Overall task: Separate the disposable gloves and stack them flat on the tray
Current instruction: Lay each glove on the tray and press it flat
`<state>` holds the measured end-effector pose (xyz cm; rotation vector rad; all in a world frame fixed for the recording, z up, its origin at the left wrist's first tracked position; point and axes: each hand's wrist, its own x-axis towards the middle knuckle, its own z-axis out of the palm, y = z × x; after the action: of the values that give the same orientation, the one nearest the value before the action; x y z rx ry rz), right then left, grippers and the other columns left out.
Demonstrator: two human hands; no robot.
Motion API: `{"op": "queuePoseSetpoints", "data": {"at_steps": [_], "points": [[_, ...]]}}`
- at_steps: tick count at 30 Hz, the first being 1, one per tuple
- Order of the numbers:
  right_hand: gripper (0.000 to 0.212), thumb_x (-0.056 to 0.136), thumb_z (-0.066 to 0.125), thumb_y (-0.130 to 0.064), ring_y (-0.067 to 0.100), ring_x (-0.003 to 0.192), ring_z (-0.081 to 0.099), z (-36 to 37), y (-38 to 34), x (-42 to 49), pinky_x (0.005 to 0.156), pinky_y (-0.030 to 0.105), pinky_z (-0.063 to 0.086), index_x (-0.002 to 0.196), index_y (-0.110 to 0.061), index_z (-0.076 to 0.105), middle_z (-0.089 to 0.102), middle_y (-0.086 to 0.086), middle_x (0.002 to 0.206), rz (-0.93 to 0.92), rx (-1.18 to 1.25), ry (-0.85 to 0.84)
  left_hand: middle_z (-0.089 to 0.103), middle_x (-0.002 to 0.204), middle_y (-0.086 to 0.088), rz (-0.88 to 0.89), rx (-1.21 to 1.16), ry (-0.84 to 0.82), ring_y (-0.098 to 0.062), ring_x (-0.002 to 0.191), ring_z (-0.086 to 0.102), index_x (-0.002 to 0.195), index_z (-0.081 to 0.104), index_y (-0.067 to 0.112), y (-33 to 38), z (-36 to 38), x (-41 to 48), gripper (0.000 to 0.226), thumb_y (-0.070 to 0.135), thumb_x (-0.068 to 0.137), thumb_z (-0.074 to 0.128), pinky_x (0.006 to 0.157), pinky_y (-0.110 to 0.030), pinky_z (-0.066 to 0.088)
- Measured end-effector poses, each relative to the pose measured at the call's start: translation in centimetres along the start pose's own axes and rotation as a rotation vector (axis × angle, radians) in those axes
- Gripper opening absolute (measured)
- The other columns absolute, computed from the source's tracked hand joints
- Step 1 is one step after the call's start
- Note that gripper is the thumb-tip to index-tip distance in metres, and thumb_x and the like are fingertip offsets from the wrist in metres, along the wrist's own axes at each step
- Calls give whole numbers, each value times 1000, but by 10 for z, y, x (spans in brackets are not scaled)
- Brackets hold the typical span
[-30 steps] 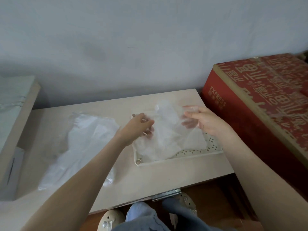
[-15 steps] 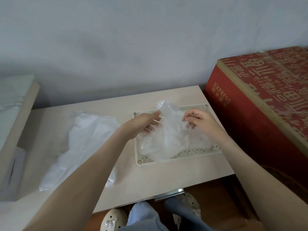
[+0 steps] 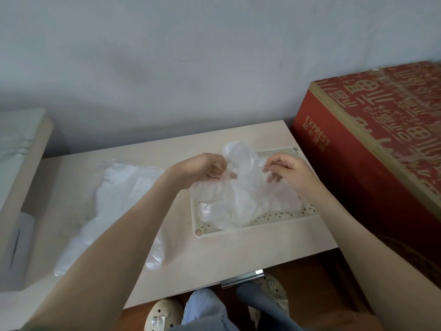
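A cream perforated tray [image 3: 284, 219] lies on the right part of the small table. Thin translucent disposable gloves [image 3: 243, 197] are heaped on it, crumpled and partly raised. My left hand [image 3: 205, 169] pinches the glove plastic at the heap's upper left. My right hand [image 3: 285, 170] pinches the same plastic at the upper right, both hands held just above the tray. A second pile of clear gloves [image 3: 119, 204] lies spread on the table to the left, partly hidden by my left forearm.
The beige table [image 3: 238, 254] stands against a grey wall. A large red printed carton [image 3: 381, 144] stands close to the tray's right side. A pale box [image 3: 21, 163] sits at the far left. My shoes and legs show below the table's front edge.
Both hands rose a little and came closer together, bunching the glove plastic upward over the tray. The left pile has not moved.
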<state>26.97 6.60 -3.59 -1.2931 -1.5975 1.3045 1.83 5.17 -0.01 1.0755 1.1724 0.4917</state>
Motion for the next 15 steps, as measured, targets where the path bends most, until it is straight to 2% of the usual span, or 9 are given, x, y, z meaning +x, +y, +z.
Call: {"op": "queuePoseSetpoints", "data": {"at_steps": [2,5,8,11,15], "points": [[22,92,55,5,11,61,64,1,-1,0,63,22,46,83,-14,64,71,-2,81,-5,13,-10,72,104,-14,29,-28,-28,-26,102,65,80,55,12,2,2,1,6,12,86,57,96,-33,44],[20,92,55,2,12,63,65,2,-3,0,63,20,47,84,-14,64,72,-2,82,-16,54,-15,72,80,-2,43,20,-35,-18,77,65,80,56,12,4,5,5,11,14,83,66,71,-26,41],[19,92,55,2,12,62,65,2,-4,1,61,19,46,85,-14,64,72,-2,83,-14,50,-28,63,66,3,11,90,-42,-12,64,54,88,63,11,3,4,6,4,7,88,62,56,-18,40],[20,92,54,4,12,61,65,-1,-3,1,57,19,46,85,-13,64,72,-1,83,-3,76,-11,59,70,4,-2,154,-50,-9,60,45,87,70,14,5,-1,2,10,7,88,63,54,-16,36],[20,93,53,4,13,55,62,-2,-2,2,53,19,44,87,-12,63,70,3,85,10,86,22,52,61,3,-22,291,6,-12,55,39,70,70,18,11,-11,-3,16,18,86,68,57,-23,32]]}}
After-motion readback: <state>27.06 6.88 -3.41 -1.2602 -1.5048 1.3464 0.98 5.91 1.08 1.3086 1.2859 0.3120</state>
